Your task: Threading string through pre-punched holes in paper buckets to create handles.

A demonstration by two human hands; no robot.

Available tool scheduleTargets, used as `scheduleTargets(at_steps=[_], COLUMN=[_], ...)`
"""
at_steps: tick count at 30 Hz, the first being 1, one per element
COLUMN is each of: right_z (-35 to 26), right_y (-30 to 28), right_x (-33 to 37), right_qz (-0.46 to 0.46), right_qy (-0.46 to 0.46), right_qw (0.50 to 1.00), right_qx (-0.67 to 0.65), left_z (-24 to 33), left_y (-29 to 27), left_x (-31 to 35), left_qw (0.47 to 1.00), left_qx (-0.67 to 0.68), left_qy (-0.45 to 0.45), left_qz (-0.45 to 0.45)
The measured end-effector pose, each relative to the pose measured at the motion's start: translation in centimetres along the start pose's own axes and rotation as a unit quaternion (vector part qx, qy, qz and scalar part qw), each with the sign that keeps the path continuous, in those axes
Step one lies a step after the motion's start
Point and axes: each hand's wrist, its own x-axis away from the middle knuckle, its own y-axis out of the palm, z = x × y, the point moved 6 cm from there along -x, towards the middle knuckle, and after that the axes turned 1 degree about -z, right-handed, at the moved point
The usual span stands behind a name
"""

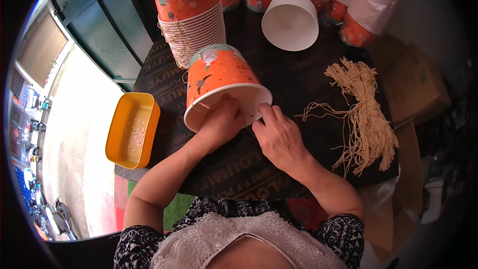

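Observation:
An orange paper bucket (pixel 221 72) with a green band and printed figures lies tilted on the table, its white mouth facing me. My left hand (pixel 222 122) reaches inside the mouth with its fingers curled; what they hold, if anything, is hidden. At the right side of the rim, my right hand (pixel 276 129) pinches the bucket's edge between thumb and fingers. A thin beige cord (pixel 201 105) shows inside the rim near my left hand. A short bit of thread seems to hang below the rim between the hands, too small to make out well.
A yellow tray (pixel 113 142) with small pale beads stands at the left. To the right lies a bundle of beige cords (pixel 368 114). Behind are a tall stack of buckets (pixel 194 32), a loose white bucket (pixel 291 22) and several wrapped stacks (pixel 376 0). Cardboard boxes (pixel 418 82) sit far right.

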Motion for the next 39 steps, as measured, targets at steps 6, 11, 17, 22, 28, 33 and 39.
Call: scheduleTargets(at_steps=[6,11,17,22,28,33,39], right_z=[0.8,1.4,2.7,3.5,5.3,5.7,5.3], right_y=[1.4,2.2,2.8,2.8,3.9,4.2,4.5], right_x=[0.4,0.3,0.4,0.5,0.8,0.9,1.3], right_qz=[0.002,-0.005,0.003,0.017,-0.034,-0.031,-0.099], right_qy=[0.021,0.048,0.114,0.14,0.253,0.254,0.309], right_qw=[0.998,0.988,0.956,0.939,0.876,0.874,0.806], right_qx=[-0.058,-0.149,-0.269,-0.314,-0.409,-0.413,-0.495], left_z=[0.9,1.6,1.5,0.7,0.4,0.9,0.3], left_y=[-0.5,-1.2,-0.8,0.4,0.3,0.5,1.5], left_x=[0.1,-0.3,-0.7,-0.2,0.1,-0.1,-0.2], left_qw=[0.997,0.994,0.97,0.93,0.912,0.911,0.912], left_qx=[0.052,0.11,0.198,0.272,0.335,0.36,0.356], left_qy=[-0.026,0.003,-0.11,-0.2,-0.216,-0.182,-0.179], left_qz=[-0.043,-0.027,-0.089,-0.147,-0.098,-0.092,-0.096])
